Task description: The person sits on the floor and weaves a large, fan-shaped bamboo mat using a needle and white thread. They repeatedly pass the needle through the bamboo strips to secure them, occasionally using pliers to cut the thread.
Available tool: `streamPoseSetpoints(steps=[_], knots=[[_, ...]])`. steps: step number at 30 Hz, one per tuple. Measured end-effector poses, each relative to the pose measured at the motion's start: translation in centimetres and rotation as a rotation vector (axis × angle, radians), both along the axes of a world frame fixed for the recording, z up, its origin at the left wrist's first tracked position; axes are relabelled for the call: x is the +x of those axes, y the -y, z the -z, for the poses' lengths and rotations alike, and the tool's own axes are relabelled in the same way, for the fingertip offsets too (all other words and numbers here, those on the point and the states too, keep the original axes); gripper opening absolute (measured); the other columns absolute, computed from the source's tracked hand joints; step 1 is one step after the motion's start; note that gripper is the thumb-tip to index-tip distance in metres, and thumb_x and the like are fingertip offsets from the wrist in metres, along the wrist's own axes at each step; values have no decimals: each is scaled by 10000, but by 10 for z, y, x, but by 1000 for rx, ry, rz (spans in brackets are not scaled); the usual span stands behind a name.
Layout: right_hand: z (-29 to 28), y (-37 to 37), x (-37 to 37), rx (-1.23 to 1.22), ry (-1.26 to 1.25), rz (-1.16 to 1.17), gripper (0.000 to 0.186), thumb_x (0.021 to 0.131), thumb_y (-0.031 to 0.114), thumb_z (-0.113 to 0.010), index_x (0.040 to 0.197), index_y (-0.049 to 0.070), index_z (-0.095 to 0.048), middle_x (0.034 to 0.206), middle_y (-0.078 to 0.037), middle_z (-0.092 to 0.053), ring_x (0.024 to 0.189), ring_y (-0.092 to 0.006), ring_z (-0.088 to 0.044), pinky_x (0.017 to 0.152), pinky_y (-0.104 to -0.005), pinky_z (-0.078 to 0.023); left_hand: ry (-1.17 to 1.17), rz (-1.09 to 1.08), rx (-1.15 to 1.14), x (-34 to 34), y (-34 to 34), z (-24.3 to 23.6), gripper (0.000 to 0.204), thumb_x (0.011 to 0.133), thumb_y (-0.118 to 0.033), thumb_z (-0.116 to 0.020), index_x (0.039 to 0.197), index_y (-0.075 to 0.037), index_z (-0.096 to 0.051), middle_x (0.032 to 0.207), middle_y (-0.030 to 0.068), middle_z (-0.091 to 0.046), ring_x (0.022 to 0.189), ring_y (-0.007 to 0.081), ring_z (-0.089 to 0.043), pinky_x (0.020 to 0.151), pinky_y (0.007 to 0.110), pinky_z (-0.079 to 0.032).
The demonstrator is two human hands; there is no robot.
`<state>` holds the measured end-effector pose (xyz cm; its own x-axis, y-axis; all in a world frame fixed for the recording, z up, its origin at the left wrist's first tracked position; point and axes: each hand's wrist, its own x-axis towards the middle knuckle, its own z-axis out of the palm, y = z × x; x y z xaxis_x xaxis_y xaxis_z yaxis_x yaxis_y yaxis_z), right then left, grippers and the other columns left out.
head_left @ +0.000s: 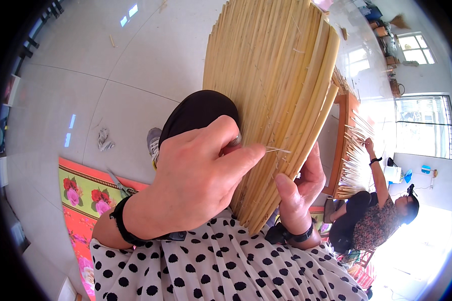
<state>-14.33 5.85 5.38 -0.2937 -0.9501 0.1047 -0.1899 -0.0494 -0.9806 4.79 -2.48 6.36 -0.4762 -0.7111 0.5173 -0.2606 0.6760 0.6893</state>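
Observation:
A large fan of pale bamboo strips (273, 95) rises from my lap toward the top of the view. My left hand (196, 178) lies across its lower left side, thumb and forefinger pinched on a thin sliver (278, 149) that sticks out to the right. My right hand (299, 193) grips the fan's lower right edge from behind, thumb up along the strips. Both wrists wear black bands. My polka-dot garment (226, 266) fills the bottom.
A flowered mat (80, 200) with scissors (119, 184) lies at left on the pale tiled floor (85, 75), beside a crumpled rag (104, 139). At right another person (371, 220) sits working on a similar bamboo piece (354, 163) by a wooden frame.

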Motion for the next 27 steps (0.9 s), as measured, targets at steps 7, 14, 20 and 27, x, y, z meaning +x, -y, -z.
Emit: streamPoseSetpoints(steps=[7,14,20,27], knots=[[-1,0,-2,-4,-17,-17,672,698,117,-725,1311,-59,-514,1217,-131,-482,1106,-187,-494,963,-313,-395,25,-11,-25,0,0,-1,366,652,56,-723,992,-81,-720,712,39,-434,513,150,-461,447,275,-362],[1,-1,-1,-9,-34,-12,676,689,99,-721,1312,-60,-510,1221,-143,-482,1107,-196,-499,968,-317,-392,17,-10,-17,0,1,1,374,647,57,-723,995,-81,-721,709,40,-433,511,151,-460,445,275,-362],[-2,-1,2,-22,-32,-9,661,684,94,-714,1296,-67,-526,1211,-154,-498,1104,-201,-502,967,-319,-392,48,2,-44,2,0,-8,361,647,66,-707,985,-61,-717,708,44,-439,508,156,-461,440,273,-363],[4,4,-2,-162,-162,-79,655,686,107,-713,1287,-83,-534,1183,-177,-537,1075,-219,-518,941,-325,-411,15,0,-57,-2,0,-6,320,669,87,-707,966,-32,-709,712,56,-469,516,164,-480,442,276,-370]])
